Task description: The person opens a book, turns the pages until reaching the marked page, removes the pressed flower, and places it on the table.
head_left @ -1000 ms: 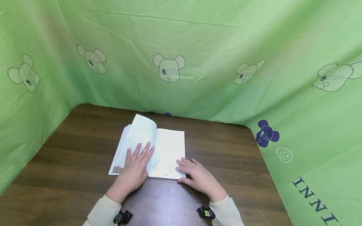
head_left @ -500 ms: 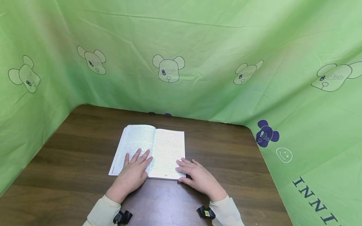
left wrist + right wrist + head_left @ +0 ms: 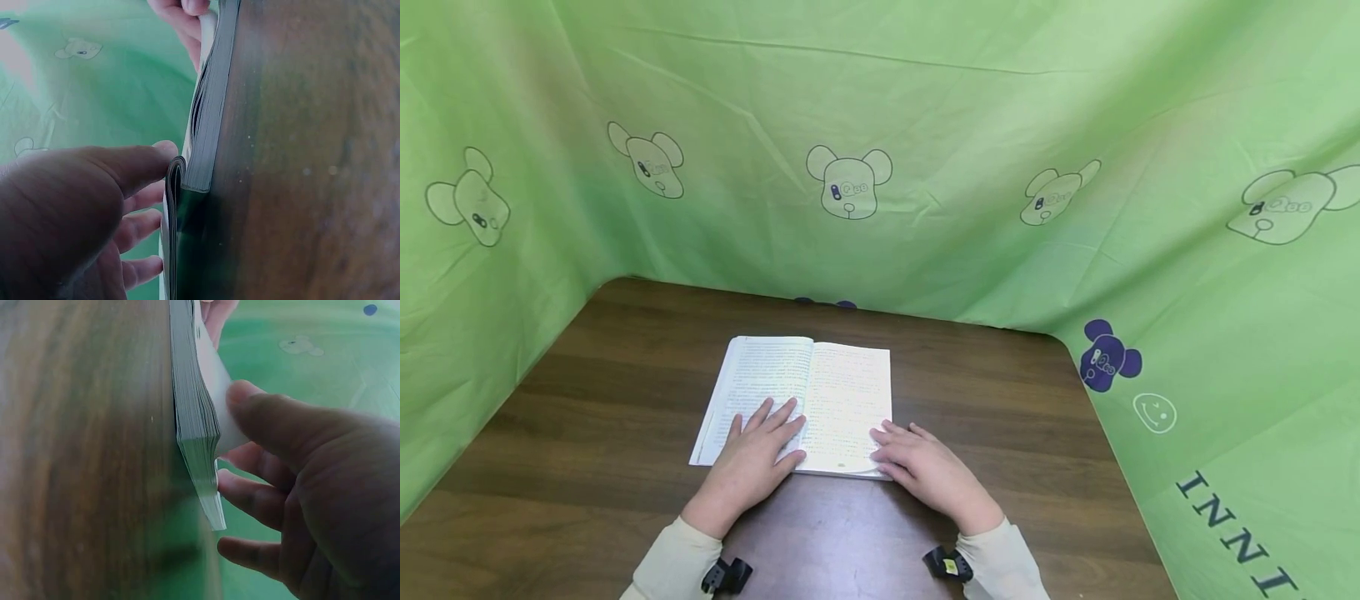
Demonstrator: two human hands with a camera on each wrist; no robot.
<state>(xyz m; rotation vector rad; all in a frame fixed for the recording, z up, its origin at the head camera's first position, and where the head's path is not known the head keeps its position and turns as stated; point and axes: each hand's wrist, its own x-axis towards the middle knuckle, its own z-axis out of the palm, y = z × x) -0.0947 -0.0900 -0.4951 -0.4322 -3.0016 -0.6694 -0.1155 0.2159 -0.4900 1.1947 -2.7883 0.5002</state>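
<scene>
Thick open book, printed matte pages, lower-centre frame, on wood-grain table. Left hand flat, fingers spread, gripping nothing. Right hand pinches curled page corner. Wood extends past left, right, far edges.

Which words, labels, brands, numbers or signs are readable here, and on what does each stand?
"INNI", on the green cloth, perhaps cut off.
Smiley sign, same cloth.
Bear heads: lettering too small, blurred.
Open book: print too small.
Yellow wrist patch: any marking too small.
</scene>
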